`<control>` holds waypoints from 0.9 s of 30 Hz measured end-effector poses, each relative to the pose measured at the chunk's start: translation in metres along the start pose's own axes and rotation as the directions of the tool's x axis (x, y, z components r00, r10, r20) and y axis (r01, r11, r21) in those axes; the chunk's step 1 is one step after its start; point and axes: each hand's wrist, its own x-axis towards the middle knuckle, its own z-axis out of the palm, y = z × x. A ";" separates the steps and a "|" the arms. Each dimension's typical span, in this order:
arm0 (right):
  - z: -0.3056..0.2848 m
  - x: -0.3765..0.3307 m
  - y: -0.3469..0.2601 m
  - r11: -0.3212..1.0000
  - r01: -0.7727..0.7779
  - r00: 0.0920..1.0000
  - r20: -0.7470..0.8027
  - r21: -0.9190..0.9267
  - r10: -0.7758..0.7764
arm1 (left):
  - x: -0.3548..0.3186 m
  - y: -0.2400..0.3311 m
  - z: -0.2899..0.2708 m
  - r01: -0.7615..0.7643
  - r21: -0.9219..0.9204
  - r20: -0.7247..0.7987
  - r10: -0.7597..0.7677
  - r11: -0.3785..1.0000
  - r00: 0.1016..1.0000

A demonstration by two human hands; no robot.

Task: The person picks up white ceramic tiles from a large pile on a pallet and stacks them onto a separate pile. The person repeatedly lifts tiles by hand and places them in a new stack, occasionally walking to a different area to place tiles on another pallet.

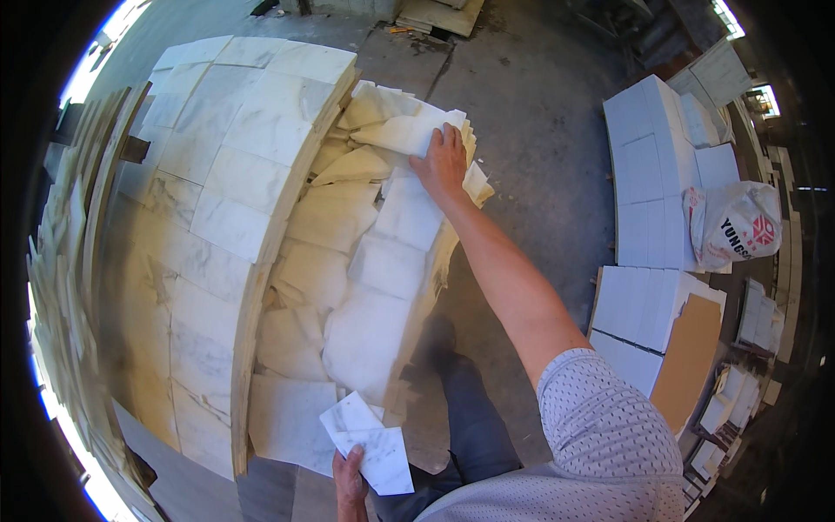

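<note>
"Gripping what?"

"Two marble tiles [383, 457], pinched in my left grip [350, 477] near six o'clock; my right grip [444, 165], near twelve, touches a white slab [396, 135], clamped or not I cannot tell."

"Done and left?"

"Two tiles in hand, I judge; many loose slabs [326, 217], toward ten o'clock, are left lying unlifted."

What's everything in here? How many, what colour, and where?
Held stone pieces: two visible, white-grey, bottom
Tidy slab stack: one, white-grey, left
Broken slabs: many, white and yellowish, middle
Boards: several, brown, far left
Block stacks: two, white, right
Bag: one, white, right
Cardboard: one, brown, lower right
Smaller stacks: several, pale, far right
Floor: one, grey, upper centre
Trousers: one pair, dark, bottom
Shirt: one, pale grey, lower right
Right hand: one, bare, on broken slabs
Left hand: one, bare, holding the pieces
</note>
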 end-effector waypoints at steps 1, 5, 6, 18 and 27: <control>-0.001 0.000 -0.003 0.999 -0.003 1.000 0.013 -0.034 0.003 | 0.000 -0.001 -0.001 0.019 0.011 -0.017 -0.019 1.000 1.000; -0.021 -0.008 -0.015 0.997 0.040 0.997 -0.061 -0.072 -0.044 | -0.001 -0.003 -0.005 0.029 0.025 0.000 -0.029 0.999 1.000; -0.029 -0.017 -0.018 0.996 0.038 0.997 -0.066 -0.075 -0.043 | -0.002 -0.003 -0.006 0.020 0.016 0.021 -0.020 1.000 1.000; -0.172 -0.351 -0.103 0.051 -0.930 0.366 0.930 0.364 0.044 | 0.031 0.031 0.016 -0.026 0.104 0.194 0.005 0.994 0.981; -0.184 -0.360 -0.095 -0.337 -0.929 0.229 0.954 0.154 -0.195 | 0.044 0.040 0.016 0.095 0.268 0.302 -0.177 0.959 0.937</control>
